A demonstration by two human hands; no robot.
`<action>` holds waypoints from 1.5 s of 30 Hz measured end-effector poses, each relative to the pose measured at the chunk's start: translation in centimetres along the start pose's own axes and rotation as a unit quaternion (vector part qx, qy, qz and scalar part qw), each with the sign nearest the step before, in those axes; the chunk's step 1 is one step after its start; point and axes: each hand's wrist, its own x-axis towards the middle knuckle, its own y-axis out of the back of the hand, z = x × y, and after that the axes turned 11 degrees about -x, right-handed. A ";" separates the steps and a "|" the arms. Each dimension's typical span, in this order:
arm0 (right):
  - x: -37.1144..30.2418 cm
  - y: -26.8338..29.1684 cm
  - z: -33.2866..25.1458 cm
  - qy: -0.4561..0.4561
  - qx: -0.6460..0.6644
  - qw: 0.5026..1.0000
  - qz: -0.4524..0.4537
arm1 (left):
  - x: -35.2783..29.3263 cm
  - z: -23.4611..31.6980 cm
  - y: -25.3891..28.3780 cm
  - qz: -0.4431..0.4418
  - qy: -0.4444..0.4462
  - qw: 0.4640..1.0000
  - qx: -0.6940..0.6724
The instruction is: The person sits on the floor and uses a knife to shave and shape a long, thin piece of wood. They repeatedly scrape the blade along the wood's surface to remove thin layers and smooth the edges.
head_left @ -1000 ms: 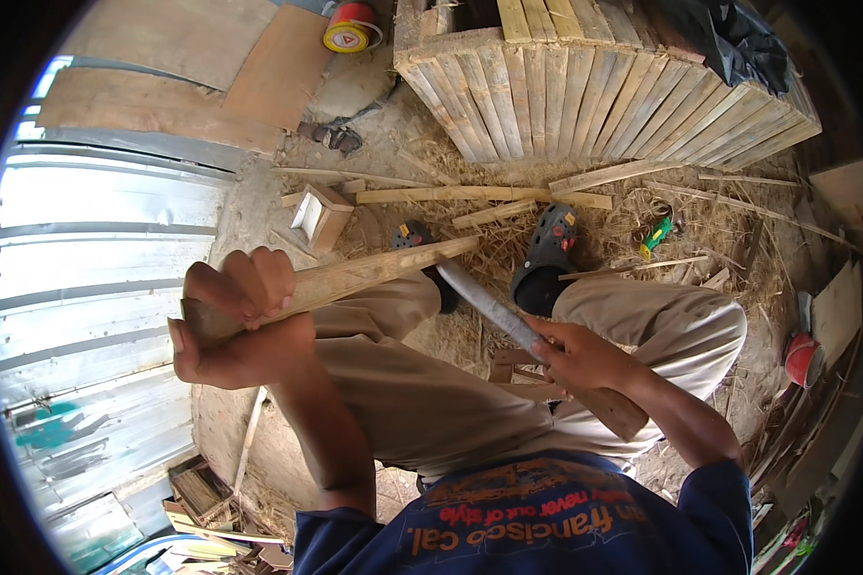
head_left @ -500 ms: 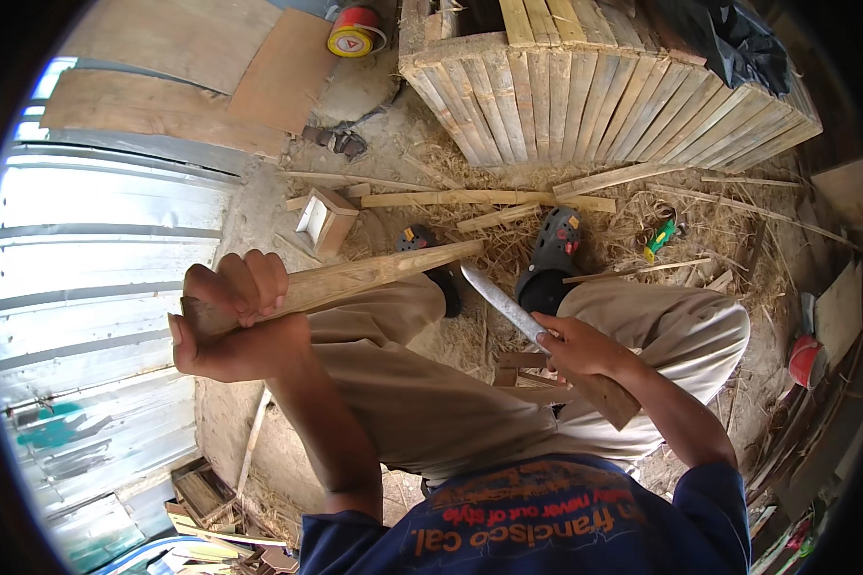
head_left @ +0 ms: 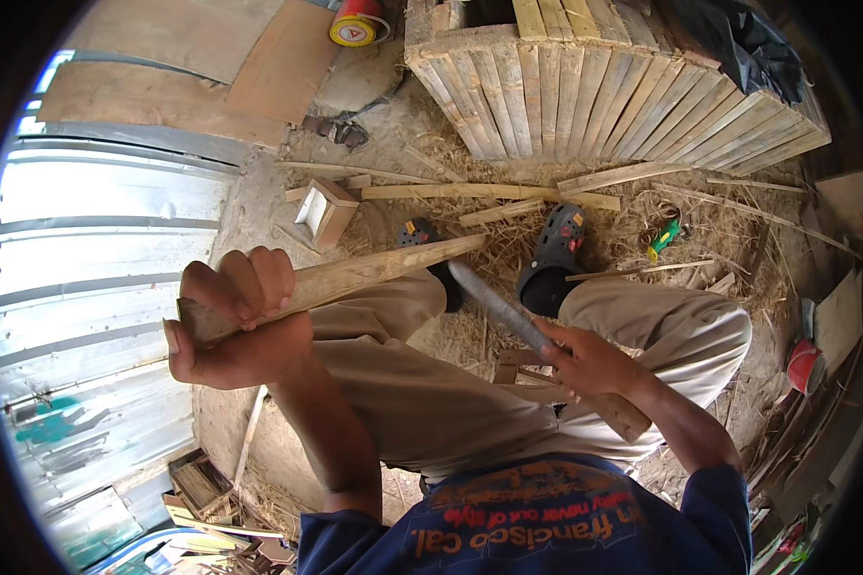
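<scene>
My left hand [head_left: 240, 311] is closed around the wide end of a tapered wooden piece [head_left: 374, 272], whose narrow tip points right over my lap. In my right hand [head_left: 590, 362] is a knife with a long, grey, round-tipped blade [head_left: 497, 309] and a wooden handle [head_left: 625, 418]. The blade points up and left, its tip just below the narrow end of the wood, seemingly a little apart from it. My fingers wrap the knife where blade and handle meet, hiding that joint.
A slatted wooden structure [head_left: 585, 101] stands ahead. Wooden strips [head_left: 489, 196], shavings and a small wooden box [head_left: 328, 216] lie on the ground by my shoes [head_left: 556, 247]. A green-and-yellow object [head_left: 664, 238] lies right. A corrugated metal wall [head_left: 96, 278] runs along the left.
The knife has shifted slightly, its tip moving left and its blade face turning, so it looks darker. The wooden piece has tilted a little, its narrow tip slightly higher.
</scene>
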 end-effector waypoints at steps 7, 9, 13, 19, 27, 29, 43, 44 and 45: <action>3.6 -0.5 1.2 -0.004 0.023 1.000 -0.017 | 0.1 -0.1 -0.1 0.001 -0.001 1.000 0.027; 2.8 -0.6 0.2 0.008 0.005 1.000 -0.006 | 0.2 0.0 0.1 0.017 -0.011 0.999 0.026; -0.6 -0.5 -1.2 0.027 -0.033 0.999 -0.019 | 0.3 0.0 0.4 0.052 -0.021 0.998 0.039; 0.9 -0.6 1.4 -0.047 0.028 0.998 0.029 | 0.4 -0.2 0.1 0.012 -0.003 1.000 0.017; 0.6 -1.9 -1.9 0.052 -0.003 0.998 0.041 | 0.5 -0.2 -0.3 0.058 -0.037 0.996 0.050; -1.8 -1.3 -3.6 0.041 0.007 0.999 0.013 | 0.3 -0.3 -0.4 0.059 -0.045 0.995 0.071; -2.7 -1.3 -5.0 0.051 0.053 0.996 -0.041 | 0.1 0.1 0.0 0.096 -0.060 0.992 0.064; -2.8 -1.3 -5.0 0.042 0.040 0.998 -0.014 | 0.2 0.1 0.0 0.095 -0.054 0.992 0.061; -2.8 -1.2 -5.1 0.029 0.024 0.999 -0.012 | 0.1 0.0 0.0 0.099 -0.061 0.992 0.047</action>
